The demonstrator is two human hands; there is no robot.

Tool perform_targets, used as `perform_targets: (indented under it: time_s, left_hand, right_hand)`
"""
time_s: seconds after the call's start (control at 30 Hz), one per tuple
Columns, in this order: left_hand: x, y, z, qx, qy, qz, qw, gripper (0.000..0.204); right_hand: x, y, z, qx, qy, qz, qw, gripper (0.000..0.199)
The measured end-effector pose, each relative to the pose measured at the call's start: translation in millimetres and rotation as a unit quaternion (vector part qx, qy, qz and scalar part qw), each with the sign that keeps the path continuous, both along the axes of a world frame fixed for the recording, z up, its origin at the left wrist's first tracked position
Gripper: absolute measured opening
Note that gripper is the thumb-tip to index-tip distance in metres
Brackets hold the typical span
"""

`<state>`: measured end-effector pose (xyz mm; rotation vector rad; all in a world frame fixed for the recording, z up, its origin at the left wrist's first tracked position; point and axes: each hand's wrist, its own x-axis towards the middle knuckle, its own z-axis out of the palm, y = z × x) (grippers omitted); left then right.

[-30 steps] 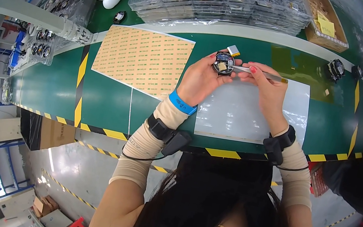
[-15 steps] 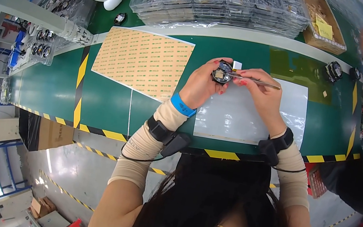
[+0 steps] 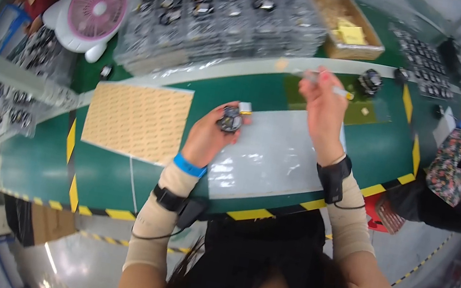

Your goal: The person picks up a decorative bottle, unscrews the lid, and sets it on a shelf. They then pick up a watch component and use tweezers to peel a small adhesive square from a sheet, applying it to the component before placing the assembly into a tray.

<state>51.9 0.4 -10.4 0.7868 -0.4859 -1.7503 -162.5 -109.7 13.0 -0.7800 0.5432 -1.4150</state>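
Note:
My left hand [image 3: 207, 138] holds a round black electronic module [image 3: 229, 120], fingers curled round its edge. A white square part [image 3: 245, 108] with a gold-coloured tab sticks out at the module's upper right. My right hand [image 3: 325, 111] is raised over the yellow-green film [image 3: 300, 99], apart from the module. Its fingers pinch slim tweezers [image 3: 311, 76], smeared by motion. A small peach-coloured piece [image 3: 281, 63] shows beyond their tip; whether they grip it I cannot tell. Under and between my hands lies a whitish translucent sheet [image 3: 268, 157].
A tan printed sheet [image 3: 136, 121] lies on the green table to the left. Behind stand stacked clear trays [image 3: 223, 44] of modules, a pink-and-white fan [image 3: 96, 12] and a cardboard box [image 3: 354, 52]. A black round part [image 3: 370, 81] sits at right, near a co-worker's arm [image 3: 452, 161].
My right hand with the tweezers has left the module and moved up, away from it. My left hand still holds the module, now lower and further left in view. The view itself has shifted.

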Motion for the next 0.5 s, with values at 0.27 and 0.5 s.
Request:
perform_targets:
  time_s: [0.27, 0.5]
  left_hand:
    - [-6, 0, 8, -0.025, -0.025, -0.004, 0.999, 0.038]
    - [0, 3, 17, -0.010, -0.038, -0.007, 0.999, 0.038]
  right_hand:
    - [-57, -125, 8, -0.093, 0.200, -0.344, 0.913, 0.024]
    - [10, -52, 26, -0.348, 0.445, -0.295, 0.771, 0.011]
